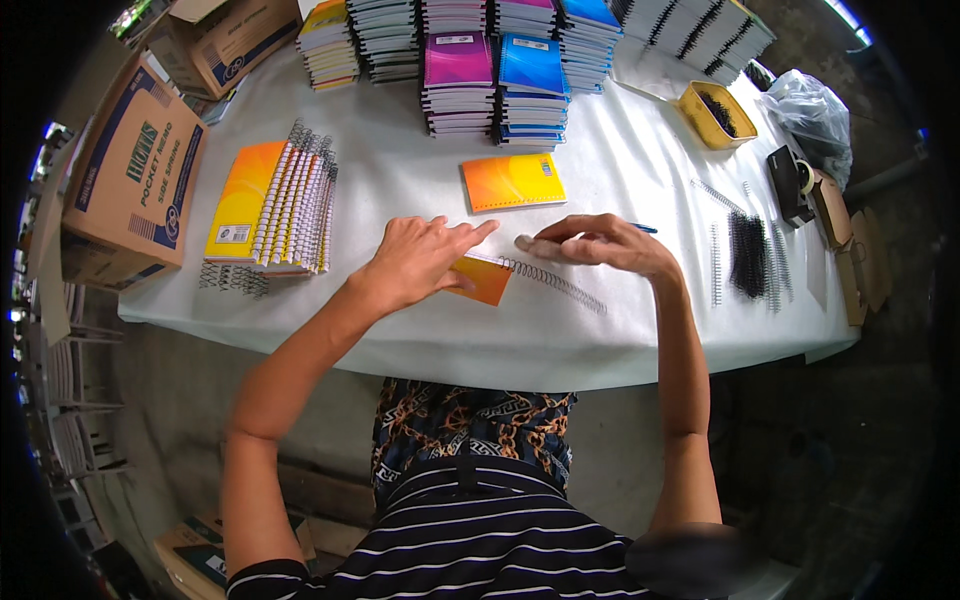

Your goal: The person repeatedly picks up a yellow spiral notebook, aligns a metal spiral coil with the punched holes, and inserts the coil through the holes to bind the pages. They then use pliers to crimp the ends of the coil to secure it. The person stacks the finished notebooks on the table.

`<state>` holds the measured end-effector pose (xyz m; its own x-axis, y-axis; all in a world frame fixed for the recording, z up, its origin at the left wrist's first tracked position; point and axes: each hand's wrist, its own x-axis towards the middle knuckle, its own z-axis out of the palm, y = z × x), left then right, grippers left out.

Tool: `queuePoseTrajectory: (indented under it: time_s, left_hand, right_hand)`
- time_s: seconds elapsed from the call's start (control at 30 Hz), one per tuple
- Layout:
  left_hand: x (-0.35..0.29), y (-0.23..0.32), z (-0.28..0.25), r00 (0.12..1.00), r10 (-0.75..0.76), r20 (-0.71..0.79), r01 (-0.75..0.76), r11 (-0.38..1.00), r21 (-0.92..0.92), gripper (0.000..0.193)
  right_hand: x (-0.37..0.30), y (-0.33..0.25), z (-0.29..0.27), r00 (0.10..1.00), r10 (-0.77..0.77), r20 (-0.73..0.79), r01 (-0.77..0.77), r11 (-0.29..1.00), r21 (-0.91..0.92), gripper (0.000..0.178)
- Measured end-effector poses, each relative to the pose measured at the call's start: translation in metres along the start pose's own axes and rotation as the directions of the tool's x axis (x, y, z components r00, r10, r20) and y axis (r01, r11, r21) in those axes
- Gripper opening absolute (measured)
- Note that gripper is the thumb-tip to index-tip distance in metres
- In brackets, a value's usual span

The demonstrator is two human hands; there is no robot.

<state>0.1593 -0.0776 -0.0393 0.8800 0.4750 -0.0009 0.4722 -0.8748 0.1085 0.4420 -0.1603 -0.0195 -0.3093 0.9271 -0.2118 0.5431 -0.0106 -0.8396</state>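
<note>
A small orange notebook (488, 283) lies near the table's front edge, partly hidden under my left hand (415, 262). That hand rests over it with the index finger stretched to the right and the thumb on the cover. From the notebook's top edge a dark spiral binding coil (562, 284) runs out to the right, its far end loose on the table. My right hand (605, 245) hovers just above the coil, fingers loosely bent and apart, with whitish coverings on some fingertips. Beyond both hands lies a yellow-orange notebook (514, 183). A blue pen (643, 228) shows behind my right hand.
Spiral-bound notebooks (290, 205) are stacked at left beside a cardboard box (140, 165). Purple notebooks (458, 62) and blue notebooks (531, 68) stand piled at the back. At right are loose black coils (747, 255), a yellow tub (690, 103) and a tape dispenser (790, 188).
</note>
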Motion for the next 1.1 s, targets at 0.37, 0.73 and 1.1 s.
queuePoseTrajectory:
  time_s: [0.37,0.73,1.1]
  left_hand:
    - [-0.015,0.010,0.005,0.975,-0.020,-0.222,0.014,1.000,-0.026,0.073]
    - [-0.032,0.005,-0.006,0.988,0.087,-0.126,-0.124,0.937,-0.327,0.052]
    - [-0.001,-0.003,-0.006,0.991,-0.080,0.103,0.091,0.991,-0.102,0.065]
  right_hand:
    - [0.006,-0.003,0.014,0.953,-0.299,0.054,0.258,0.889,0.378,0.061]
    - [-0.006,-0.011,-0.001,1.000,-0.013,-0.023,0.015,0.997,0.079,0.080]
    - [0.008,-0.002,0.006,0.950,-0.299,0.089,0.263,0.921,0.287,0.068]
